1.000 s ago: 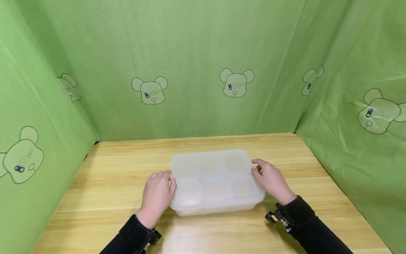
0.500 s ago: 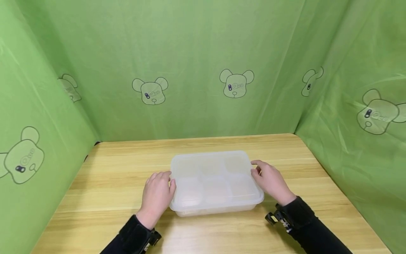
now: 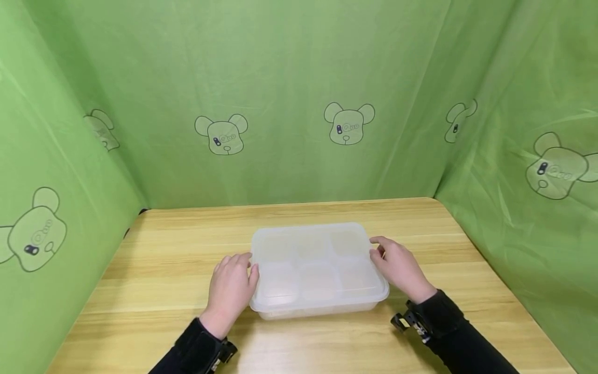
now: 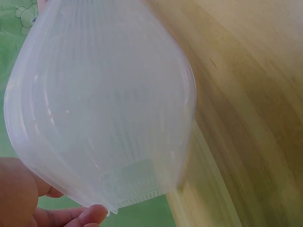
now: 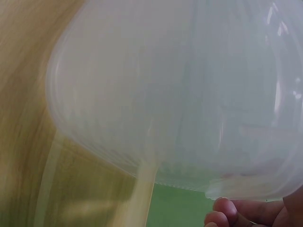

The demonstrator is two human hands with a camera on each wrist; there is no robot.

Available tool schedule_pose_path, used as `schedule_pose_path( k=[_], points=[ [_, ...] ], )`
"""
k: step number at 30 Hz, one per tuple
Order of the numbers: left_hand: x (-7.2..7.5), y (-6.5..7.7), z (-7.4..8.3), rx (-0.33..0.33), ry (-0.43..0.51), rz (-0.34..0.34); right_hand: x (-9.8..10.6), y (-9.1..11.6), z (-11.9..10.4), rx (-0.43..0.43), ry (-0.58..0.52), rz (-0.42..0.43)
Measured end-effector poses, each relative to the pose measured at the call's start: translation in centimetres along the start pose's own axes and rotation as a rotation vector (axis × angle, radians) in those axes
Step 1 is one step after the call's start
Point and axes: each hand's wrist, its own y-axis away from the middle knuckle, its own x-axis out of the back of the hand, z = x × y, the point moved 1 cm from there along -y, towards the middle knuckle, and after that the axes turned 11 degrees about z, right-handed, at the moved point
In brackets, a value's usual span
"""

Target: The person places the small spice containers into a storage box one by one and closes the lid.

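A translucent white plastic storage box [image 3: 317, 265] with a rounded lid lies in the middle of the head view, slightly turned on the wooden table. Through its lid, six-part divisions show faintly as pale outlines. My left hand [image 3: 231, 283] grips the box at its left end, thumb along the lid's edge and fingers at the side. At the opposite end, my right hand [image 3: 399, 264] holds the rim between thumb and curled fingers. Close up in the left wrist view, fingertips [image 4: 97, 213] sit right at the rim. The right wrist view shows fingertips [image 5: 225, 206] by a small tab.
The wooden table [image 3: 163, 249] extends around the box on all sides. Green cloth [image 3: 280, 171] printed with bear heads encloses the back and both sides. A small camera [image 3: 400, 321] is strapped at the right wrist, another [image 3: 228, 350] at the left.
The box's right end has dropped very slightly in the head view. Both hands keep nearly the same places at its ends.
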Motion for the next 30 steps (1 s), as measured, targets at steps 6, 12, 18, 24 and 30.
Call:
schedule_pose_path(
  k=[6,12,18,24,30],
  points=[
    [-0.1,-0.1,-0.2,0.011,0.014,0.001,0.0,-0.1,0.1,0.004,0.005,0.005],
    [-0.4,-0.6,-0.3,0.010,0.021,0.018,-0.1,-0.4,0.2,0.015,0.009,0.023],
    [-0.9,-0.9,-0.4,0.026,0.019,0.004,-0.3,-0.7,0.2,0.004,0.011,0.022],
    [-1.3,-1.2,-0.4,0.044,0.015,0.000,-0.6,-1.0,0.1,-0.016,-0.004,0.003],
    [-1.5,-1.6,-0.4,0.073,0.004,0.001,-0.9,-1.4,-0.1,-0.020,0.016,-0.008]
  ],
)
